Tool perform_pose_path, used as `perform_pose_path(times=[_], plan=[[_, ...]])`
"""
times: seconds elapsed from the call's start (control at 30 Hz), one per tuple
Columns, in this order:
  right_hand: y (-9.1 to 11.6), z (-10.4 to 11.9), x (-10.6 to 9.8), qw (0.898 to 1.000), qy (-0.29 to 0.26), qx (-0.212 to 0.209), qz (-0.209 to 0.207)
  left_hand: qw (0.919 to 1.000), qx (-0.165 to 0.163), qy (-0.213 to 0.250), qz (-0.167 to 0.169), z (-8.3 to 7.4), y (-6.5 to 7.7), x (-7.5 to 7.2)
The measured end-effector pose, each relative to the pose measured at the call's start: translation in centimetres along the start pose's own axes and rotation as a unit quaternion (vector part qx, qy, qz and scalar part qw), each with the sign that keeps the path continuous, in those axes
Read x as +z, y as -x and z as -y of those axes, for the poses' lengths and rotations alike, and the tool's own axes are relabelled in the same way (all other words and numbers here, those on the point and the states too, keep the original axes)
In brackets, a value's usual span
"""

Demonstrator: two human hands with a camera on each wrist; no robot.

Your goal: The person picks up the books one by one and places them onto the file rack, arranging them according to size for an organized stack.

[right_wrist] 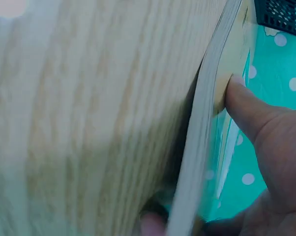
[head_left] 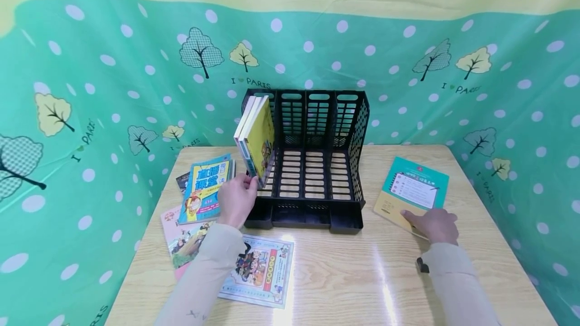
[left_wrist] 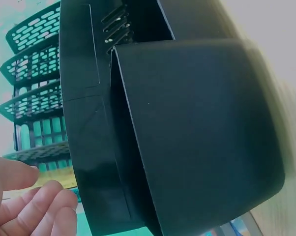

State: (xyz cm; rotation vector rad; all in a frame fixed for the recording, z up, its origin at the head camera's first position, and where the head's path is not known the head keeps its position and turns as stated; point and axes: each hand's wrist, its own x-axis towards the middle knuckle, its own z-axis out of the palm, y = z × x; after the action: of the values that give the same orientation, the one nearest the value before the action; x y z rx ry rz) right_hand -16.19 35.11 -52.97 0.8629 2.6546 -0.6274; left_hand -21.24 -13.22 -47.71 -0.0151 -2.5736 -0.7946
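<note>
My left hand (head_left: 237,199) is at the lower front corner of a few upright books (head_left: 259,140), the outermost with a yellow cover. They stand tilted in the leftmost compartment of a black desktop file rack (head_left: 301,202). In the left wrist view, the thumb and fingers (left_wrist: 52,209) pinch the books' edge beside the rack's front. Over on the right, my right hand (head_left: 435,224) grips the near right corner of a green-and-yellow book (head_left: 410,190). Its thumb (right_wrist: 246,105) presses on the cover, and the book's near edge is tipped up from the wooden table.
Left of the rack, a blue-and-yellow book (head_left: 206,190) tops a small pile. A pink book (head_left: 181,238) lies partly under it. A pale blue booklet (head_left: 272,291) lies nearer, partly behind the left sleeve. A polka-dotted green cloth (head_left: 317,54) surrounds the table (head_left: 335,270).
</note>
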Motion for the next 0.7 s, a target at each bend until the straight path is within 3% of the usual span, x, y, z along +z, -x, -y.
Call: perform_pose_path(times=[0.23, 0.5, 0.7], plan=[[-0.3, -0.9, 0.2, 0.998, -0.03, -0.028, -0.052, 0.9995, 0.017, 0.025, -0.003, 0.3, 0.8, 0.2], [-0.5, -2.0, 0.5, 0.988, -0.149, -0.004, -0.028, 0.9965, 0.083, 0.008, 0.004, -0.2, 1.9, 0.4], [-0.5, -2.2, 0.6, 0.975, -0.219, -0.015, -0.044, 0.9952, 0.097, 0.014, 0.003, -0.4, 2.2, 0.3]])
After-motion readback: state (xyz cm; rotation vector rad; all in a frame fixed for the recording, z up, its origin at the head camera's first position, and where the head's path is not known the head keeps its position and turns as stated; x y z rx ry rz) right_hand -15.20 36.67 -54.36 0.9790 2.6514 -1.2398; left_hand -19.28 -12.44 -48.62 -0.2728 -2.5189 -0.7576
